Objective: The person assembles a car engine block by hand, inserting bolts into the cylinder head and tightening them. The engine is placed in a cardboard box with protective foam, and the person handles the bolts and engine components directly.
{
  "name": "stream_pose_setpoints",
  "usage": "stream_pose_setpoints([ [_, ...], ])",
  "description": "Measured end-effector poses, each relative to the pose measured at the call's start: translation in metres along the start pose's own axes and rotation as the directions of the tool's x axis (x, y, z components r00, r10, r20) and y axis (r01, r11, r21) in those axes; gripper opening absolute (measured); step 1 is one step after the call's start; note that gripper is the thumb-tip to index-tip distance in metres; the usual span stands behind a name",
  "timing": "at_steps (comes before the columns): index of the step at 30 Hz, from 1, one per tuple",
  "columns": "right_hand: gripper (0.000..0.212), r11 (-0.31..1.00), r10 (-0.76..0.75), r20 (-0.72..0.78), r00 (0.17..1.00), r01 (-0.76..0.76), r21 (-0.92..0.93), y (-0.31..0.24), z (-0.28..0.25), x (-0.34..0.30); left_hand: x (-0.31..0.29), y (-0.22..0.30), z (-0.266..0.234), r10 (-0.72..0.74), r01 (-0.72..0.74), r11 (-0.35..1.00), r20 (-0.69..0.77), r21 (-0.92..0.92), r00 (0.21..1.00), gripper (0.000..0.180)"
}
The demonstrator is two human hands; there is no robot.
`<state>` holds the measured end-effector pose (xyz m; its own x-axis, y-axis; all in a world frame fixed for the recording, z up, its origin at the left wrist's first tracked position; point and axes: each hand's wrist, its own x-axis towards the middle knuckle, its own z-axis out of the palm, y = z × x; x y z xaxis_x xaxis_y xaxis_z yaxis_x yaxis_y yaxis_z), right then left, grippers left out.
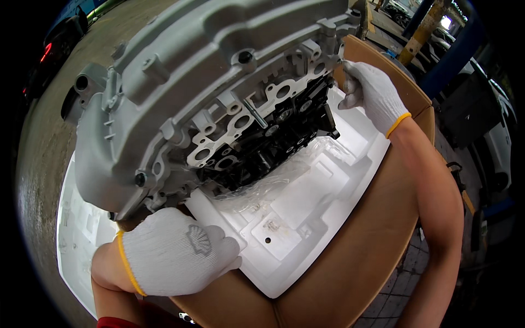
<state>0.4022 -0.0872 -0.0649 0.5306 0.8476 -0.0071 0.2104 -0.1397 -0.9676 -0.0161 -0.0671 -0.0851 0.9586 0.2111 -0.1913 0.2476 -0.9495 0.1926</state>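
From my end I count two gloved hands, one left (180, 249), one right (374, 93); two yellow cuffs (130, 268); one engine (180, 93); one threaded stud (256, 113); one cardboard box (344, 240); two visible stretches of white foam (311, 188).

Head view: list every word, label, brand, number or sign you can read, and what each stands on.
No words or numbers are legible.
Left gloved hand: a grey, ribbed, fan-shaped emblem, no lettering visible.
Engine, white foam tray, cardboard box: no readable text.
Background vehicles and equipment: too small or blurred to read.
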Motion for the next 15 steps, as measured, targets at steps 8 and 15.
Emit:
stream_pose_setpoints([
  [8,0.03,0.99,0.102,-0.104,0.989,-0.091,0.104,0.001,0.015,0.002,0.015,-0.006,-0.014,0.223,-0.226,0.974,-0.175,0.006,0.959,0.021],
  [15,0.033,0.99,-0.081,-0.203,0.976,0.056,-0.126,0.022,0.021,0.005,0.019,0.004,-0.005,0.211,-0.207,0.977,-0.4,0.053,0.892,0.006],
])
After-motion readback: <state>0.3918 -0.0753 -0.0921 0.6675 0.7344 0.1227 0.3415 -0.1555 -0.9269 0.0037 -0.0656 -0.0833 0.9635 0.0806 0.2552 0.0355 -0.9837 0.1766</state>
